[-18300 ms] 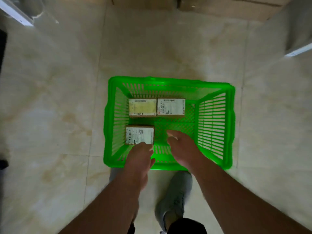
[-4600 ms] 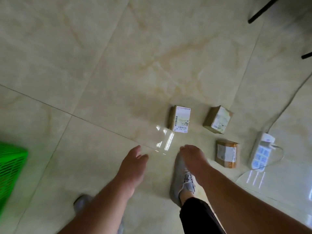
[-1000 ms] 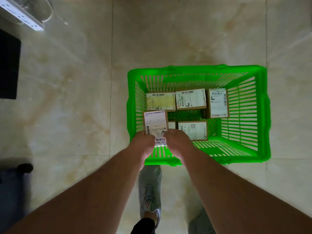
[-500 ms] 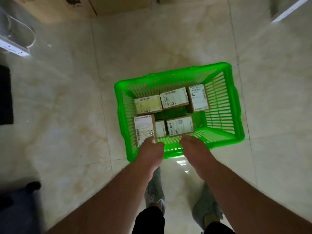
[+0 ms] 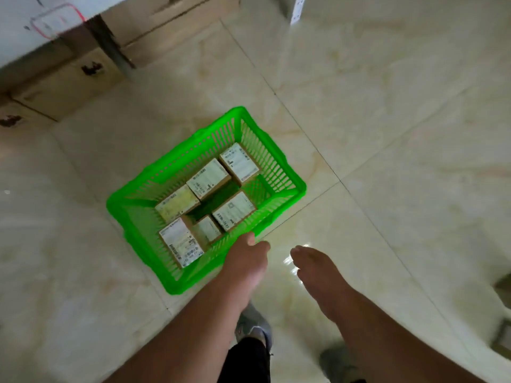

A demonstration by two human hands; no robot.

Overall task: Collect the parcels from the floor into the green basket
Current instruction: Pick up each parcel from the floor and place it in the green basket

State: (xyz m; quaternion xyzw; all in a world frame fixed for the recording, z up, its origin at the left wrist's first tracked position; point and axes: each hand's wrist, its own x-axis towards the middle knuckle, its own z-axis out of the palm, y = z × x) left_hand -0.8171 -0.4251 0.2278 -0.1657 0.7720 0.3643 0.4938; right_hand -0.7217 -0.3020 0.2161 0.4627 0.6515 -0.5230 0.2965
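The green basket (image 5: pixel 282 172) stands on the tiled floor, turned diagonally, left of centre. Several brown parcels with white labels lie inside it, among them one at the near left corner (image 5: pixel 181 242), one in the middle (image 5: pixel 233 211) and one at the far end (image 5: pixel 239 162). My left hand (image 5: pixel 246 262) hovers over the basket's near rim, fingers loosely curled, holding nothing. My right hand (image 5: pixel 315 268) hangs over the bare floor to the right of the basket, empty, fingers relaxed.
Large cardboard boxes (image 5: pixel 69 76) and a table leg (image 5: pixel 113 48) stand at the upper left, under a white tabletop. My shoes (image 5: pixel 254 324) are on the floor below the hands. Dark objects (image 5: pixel 502 338) sit at the right edge.
The parcel that my hands held over the near left corner now lies in the basket. Both hands have drawn back toward me, empty, and the view has swung to the right.
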